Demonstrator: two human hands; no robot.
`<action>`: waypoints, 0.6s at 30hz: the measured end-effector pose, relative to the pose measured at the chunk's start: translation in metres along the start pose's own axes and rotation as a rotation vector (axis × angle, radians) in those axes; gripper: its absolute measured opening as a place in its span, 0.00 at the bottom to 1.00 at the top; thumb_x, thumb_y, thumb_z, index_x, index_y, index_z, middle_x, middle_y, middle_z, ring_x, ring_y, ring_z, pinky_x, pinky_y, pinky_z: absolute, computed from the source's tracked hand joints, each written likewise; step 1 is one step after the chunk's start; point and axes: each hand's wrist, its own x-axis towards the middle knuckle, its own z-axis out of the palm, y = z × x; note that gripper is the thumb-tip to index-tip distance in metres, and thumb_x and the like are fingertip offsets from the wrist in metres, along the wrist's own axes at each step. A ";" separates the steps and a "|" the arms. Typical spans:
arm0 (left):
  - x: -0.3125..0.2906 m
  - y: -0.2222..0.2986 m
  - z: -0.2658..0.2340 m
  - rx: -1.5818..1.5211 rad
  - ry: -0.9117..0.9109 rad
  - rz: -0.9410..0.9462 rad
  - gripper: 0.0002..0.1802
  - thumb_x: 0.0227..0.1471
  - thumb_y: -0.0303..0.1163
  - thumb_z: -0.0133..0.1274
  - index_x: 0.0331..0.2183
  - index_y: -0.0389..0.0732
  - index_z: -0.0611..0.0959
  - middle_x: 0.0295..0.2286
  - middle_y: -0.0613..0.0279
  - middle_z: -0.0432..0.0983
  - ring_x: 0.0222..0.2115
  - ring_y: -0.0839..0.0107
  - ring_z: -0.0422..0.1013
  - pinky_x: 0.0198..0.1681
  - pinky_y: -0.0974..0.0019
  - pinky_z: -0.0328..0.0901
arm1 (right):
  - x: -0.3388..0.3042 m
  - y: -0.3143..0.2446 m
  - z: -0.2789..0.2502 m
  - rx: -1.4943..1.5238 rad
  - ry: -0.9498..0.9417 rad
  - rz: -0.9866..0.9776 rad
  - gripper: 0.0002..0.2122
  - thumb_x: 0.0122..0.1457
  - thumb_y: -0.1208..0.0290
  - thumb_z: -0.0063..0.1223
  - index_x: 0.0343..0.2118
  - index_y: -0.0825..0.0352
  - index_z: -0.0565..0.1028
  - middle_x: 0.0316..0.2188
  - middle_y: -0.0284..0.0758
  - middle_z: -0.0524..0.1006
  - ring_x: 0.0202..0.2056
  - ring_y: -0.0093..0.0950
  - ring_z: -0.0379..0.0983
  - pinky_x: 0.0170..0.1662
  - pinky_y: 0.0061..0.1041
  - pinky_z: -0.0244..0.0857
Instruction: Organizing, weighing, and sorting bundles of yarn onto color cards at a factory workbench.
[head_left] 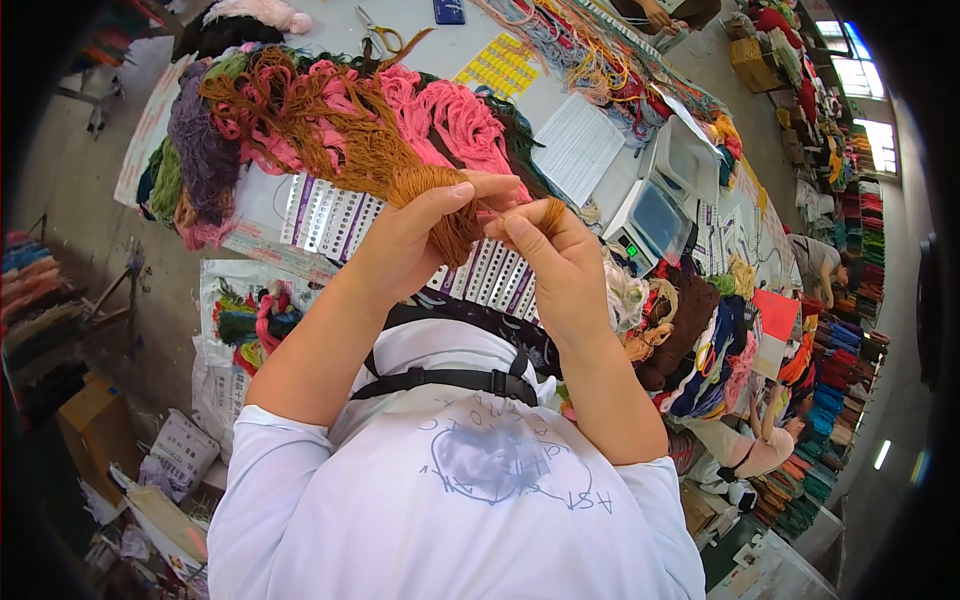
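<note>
A long skein of golden-brown yarn (pixel 340 130) lies across the table and runs into my left hand (pixel 405 240), which is closed around its near end. My right hand (pixel 565 270) is closed too, thumb and finger pinching brown strands beside the left fingertips. A small brown yarn bundle (pixel 553 215) rests over the right fingers. Beneath the brown skein lie pink yarn hanks (pixel 465 115). Below my hands are white strips with rows of holes (pixel 330 220) and purple bands, partly covered by my hands.
Purple yarn (pixel 203 125) hangs at the table's left end. Scissors (pixel 383 38), a yellow label sheet (pixel 500 65) and a printed paper (pixel 580 140) lie farther back. A digital scale (pixel 645 225) stands to the right, near many-coloured hanks (pixel 700 345). Other people are at work nearby.
</note>
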 end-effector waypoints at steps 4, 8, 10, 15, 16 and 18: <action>0.002 0.004 -0.008 -0.016 0.011 -0.081 0.23 0.54 0.37 0.42 0.47 0.32 0.73 0.25 0.63 0.70 0.26 0.75 0.66 0.31 0.71 0.62 | 0.003 -0.012 -0.017 -0.007 -0.164 0.087 0.05 0.55 0.73 0.52 0.29 0.69 0.74 0.26 0.29 0.74 0.29 0.17 0.66 0.34 0.19 0.61; -0.006 0.008 -0.029 -0.020 -0.206 -0.333 0.20 0.53 0.33 0.46 0.45 0.31 0.73 0.11 0.73 0.54 0.10 0.83 0.51 0.13 0.76 0.49 | 0.019 -0.065 -0.073 -0.593 -0.618 0.197 0.07 0.52 0.71 0.55 0.30 0.70 0.75 0.20 0.26 0.72 0.21 0.13 0.65 0.24 0.14 0.58; -0.003 0.007 -0.050 -0.217 -0.295 -0.415 0.21 0.56 0.37 0.44 0.46 0.33 0.73 0.12 0.72 0.54 0.11 0.83 0.50 0.16 0.77 0.55 | 0.022 -0.082 -0.128 -0.376 -0.022 0.077 0.06 0.55 0.71 0.50 0.30 0.69 0.73 0.14 0.23 0.63 0.14 0.12 0.56 0.16 0.13 0.49; 0.001 -0.014 -0.030 -0.734 -0.128 -0.154 0.20 0.58 0.41 0.40 0.48 0.42 0.72 0.30 0.61 0.63 0.31 0.70 0.60 0.36 0.62 0.63 | 0.027 -0.092 -0.168 0.162 0.320 -0.003 0.12 0.59 0.67 0.41 0.36 0.71 0.72 0.16 0.25 0.61 0.15 0.13 0.51 0.15 0.13 0.44; -0.001 -0.016 -0.028 -0.728 -0.165 -0.136 0.20 0.58 0.41 0.38 0.50 0.45 0.72 0.40 0.53 0.62 0.42 0.61 0.59 0.44 0.55 0.61 | 0.030 -0.086 -0.145 0.125 0.361 0.060 0.13 0.59 0.67 0.41 0.37 0.72 0.72 0.17 0.25 0.62 0.15 0.13 0.51 0.15 0.13 0.45; -0.001 -0.024 -0.031 -0.745 -0.231 -0.149 0.21 0.58 0.42 0.36 0.51 0.50 0.71 0.58 0.43 0.46 0.59 0.47 0.45 0.53 0.43 0.56 | 0.036 -0.073 -0.118 0.047 0.305 0.105 0.13 0.59 0.67 0.41 0.37 0.74 0.72 0.18 0.24 0.64 0.15 0.14 0.51 0.15 0.14 0.44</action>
